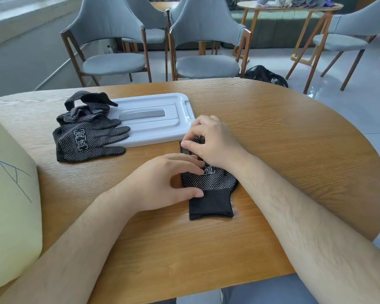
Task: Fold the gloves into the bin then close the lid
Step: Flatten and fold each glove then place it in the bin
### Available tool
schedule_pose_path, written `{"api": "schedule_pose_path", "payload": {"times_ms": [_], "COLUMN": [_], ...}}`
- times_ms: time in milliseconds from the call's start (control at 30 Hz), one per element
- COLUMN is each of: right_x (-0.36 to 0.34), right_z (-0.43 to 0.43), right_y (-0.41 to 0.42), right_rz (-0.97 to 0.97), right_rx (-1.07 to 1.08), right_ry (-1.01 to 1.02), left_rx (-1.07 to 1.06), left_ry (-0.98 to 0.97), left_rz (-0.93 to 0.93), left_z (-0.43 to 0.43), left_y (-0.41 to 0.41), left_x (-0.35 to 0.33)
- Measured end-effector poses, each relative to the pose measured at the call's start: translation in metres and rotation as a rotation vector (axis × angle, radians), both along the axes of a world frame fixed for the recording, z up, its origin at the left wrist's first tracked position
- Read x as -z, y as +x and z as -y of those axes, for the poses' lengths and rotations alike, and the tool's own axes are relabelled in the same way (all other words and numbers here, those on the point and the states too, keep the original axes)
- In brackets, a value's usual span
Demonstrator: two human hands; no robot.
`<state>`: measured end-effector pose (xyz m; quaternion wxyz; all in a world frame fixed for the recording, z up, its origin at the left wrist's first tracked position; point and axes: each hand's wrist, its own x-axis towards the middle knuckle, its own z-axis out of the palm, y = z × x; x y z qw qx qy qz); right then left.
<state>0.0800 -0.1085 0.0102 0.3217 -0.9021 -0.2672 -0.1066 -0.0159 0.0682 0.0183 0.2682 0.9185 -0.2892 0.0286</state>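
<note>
Glove fingers: the fingers of the glove (208, 183) are buried under the right hand (211, 139), so how they lie can't be told.
Glove print: half covered by the left hand (162, 183), unreadable.
Bin (9, 194): lower left, sliced off by the left edge; only one pale wall shows, and the inside is out of sight.
Lid (154, 119): its left end vanishes under the pile of gloves (86, 128).
Pile count: crumpled at the back, number can't be told.
Far table (290, 7): upper right, clutter cut by the top edge, too blurred to name.
Bag (266, 75): dark heap on the floor, lower part behind the table (316, 119) rim.
Forearms: both run off the bottom edge.
</note>
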Motion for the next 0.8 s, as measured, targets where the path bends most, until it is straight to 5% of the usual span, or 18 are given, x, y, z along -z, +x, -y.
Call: {"api": "schedule_pose_path", "payload": {"times_ms": [267,500,800], "right_x": [0.001,-0.001,0.002], "right_z": [0.009,0.033,0.031], "right_y": [0.006,0.015,0.014], "right_rz": [0.059,-0.061,-0.083], "right_rx": [0.071,0.212,0.2], "right_ry": [-0.031,-0.055,-0.128], "left_rx": [-0.018,-0.286,-0.244], "left_ry": [0.002,0.174,0.251], "left_rz": [0.038,0.122,0.126], "left_z": [0.001,0.002,0.007], "left_y": [0.0,0.004,0.004], "left_x": [0.001,0.005,0.008]}}
